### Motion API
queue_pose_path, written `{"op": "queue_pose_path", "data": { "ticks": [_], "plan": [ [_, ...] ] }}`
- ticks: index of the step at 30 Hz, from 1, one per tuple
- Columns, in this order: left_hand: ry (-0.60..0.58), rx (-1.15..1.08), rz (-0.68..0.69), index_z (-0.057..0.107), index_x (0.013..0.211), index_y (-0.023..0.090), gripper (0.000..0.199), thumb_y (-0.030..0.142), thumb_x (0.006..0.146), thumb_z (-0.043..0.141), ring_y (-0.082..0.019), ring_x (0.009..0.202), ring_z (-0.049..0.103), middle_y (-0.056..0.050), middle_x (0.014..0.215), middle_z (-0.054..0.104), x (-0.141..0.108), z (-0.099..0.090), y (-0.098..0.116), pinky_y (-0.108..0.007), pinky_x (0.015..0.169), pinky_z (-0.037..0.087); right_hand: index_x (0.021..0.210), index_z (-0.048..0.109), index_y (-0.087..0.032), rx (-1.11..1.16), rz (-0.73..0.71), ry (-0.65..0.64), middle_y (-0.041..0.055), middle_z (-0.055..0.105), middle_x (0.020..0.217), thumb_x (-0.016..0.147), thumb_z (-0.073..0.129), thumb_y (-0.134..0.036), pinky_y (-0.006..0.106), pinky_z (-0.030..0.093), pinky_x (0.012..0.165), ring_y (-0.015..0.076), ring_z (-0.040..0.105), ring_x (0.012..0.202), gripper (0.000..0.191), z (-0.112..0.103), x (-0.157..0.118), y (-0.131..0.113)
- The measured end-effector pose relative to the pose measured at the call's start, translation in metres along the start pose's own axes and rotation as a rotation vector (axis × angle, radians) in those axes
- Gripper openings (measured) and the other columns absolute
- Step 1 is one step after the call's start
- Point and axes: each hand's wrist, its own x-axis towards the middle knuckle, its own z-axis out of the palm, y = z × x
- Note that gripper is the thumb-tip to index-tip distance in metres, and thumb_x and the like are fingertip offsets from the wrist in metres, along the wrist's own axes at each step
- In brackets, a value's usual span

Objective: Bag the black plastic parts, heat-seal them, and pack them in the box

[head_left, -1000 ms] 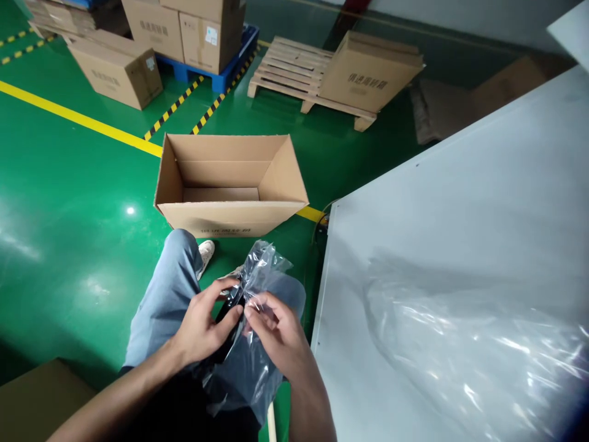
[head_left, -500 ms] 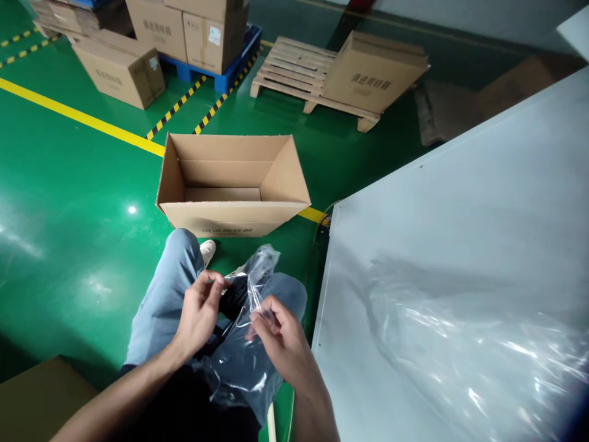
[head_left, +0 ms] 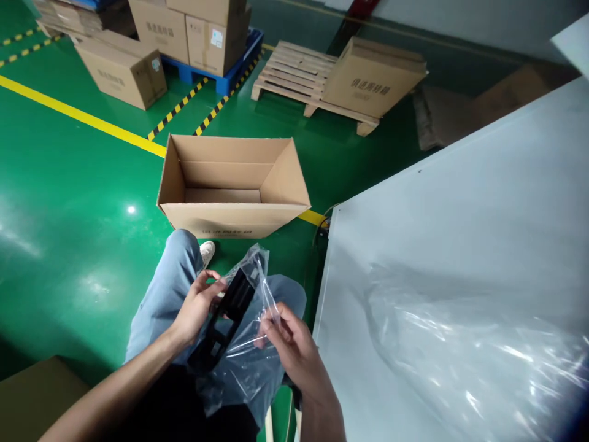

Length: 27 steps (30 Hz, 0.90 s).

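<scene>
A long black part lies tilted over my lap, its upper end inside a clear plastic bag. My left hand is closed at the part's left side, pinching the bag's edge near the top. On the right, my right hand pinches the bag's film between thumb and fingers and holds it away from the black part. The bag hangs loosely down across my thighs. How far the lower end of the part is inside the film is hard to tell.
An open cardboard box stands on the green floor past my knees. At the right is a pale table with clear plastic film on it. Farther off are a wooden pallet with a carton, and stacked cartons on a blue pallet.
The black part now shows clearly, slanting up to the right in the bag. My right hand has moved slightly right, drawing the film out. My left hand has barely moved.
</scene>
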Motion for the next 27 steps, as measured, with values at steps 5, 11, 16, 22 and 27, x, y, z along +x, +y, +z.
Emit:
{"op": "queue_pose_path", "data": {
  "ticks": [5,11,16,22,27],
  "plan": [
    [-0.059,0.037,0.044,0.059,0.118,0.022,0.071,0.043,0.061,0.095,-0.014,0.076,0.062,0.003,0.087,0.063,0.001,0.001,-0.002,-0.025,0.065,0.050,0.101,0.065,-0.023,-0.136,-0.019,-0.084,0.0009,0.066,0.085,0.093,0.067,-0.062,0.031,0.061,0.078,0.0185,0.070,0.079,0.040,-0.008,-0.003,-0.001],
    [0.060,0.334,0.258,0.064,0.109,0.020,0.043,0.039,0.076,0.084,-0.019,0.079,0.065,-0.001,0.087,0.072,0.004,-0.005,-0.005,-0.029,0.070,0.049,0.152,0.047,-0.027,-0.366,-0.240,0.274,0.0131,0.066,0.131,0.086,0.078,-0.057,0.047,0.059,0.102,0.0286,0.069,0.113,0.079,-0.009,-0.006,-0.007],
    [0.078,0.511,0.387,0.063,0.112,0.024,0.034,0.029,0.082,0.078,-0.022,0.091,0.071,-0.002,0.096,0.077,-0.007,0.005,-0.006,-0.031,0.082,0.050,0.135,0.065,-0.023,-0.488,-0.429,0.638,0.0131,0.073,0.115,0.092,0.072,-0.053,0.047,0.058,0.097,0.0285,0.070,0.104,0.053,0.022,0.009,-0.029],
    [0.002,0.385,0.343,0.068,0.101,0.021,0.030,0.034,0.078,0.083,-0.017,0.079,0.063,0.000,0.086,0.072,-0.008,-0.002,0.007,-0.027,0.074,0.047,0.101,0.078,-0.021,-0.281,-0.226,0.803,0.0038,0.068,0.069,0.096,0.063,-0.060,0.034,0.055,0.067,0.0198,0.064,0.063,0.042,0.011,0.013,-0.041],
    [-0.139,0.101,0.154,0.072,0.099,0.018,0.047,0.038,0.064,0.096,-0.013,0.074,0.059,0.000,0.085,0.069,-0.001,-0.019,0.029,-0.025,0.070,0.046,0.100,0.077,-0.017,0.046,-0.138,0.817,-0.0039,0.055,0.060,0.083,0.074,-0.072,0.027,0.042,0.047,0.0108,0.048,0.047,0.058,-0.008,0.014,-0.033]
  ]
}}
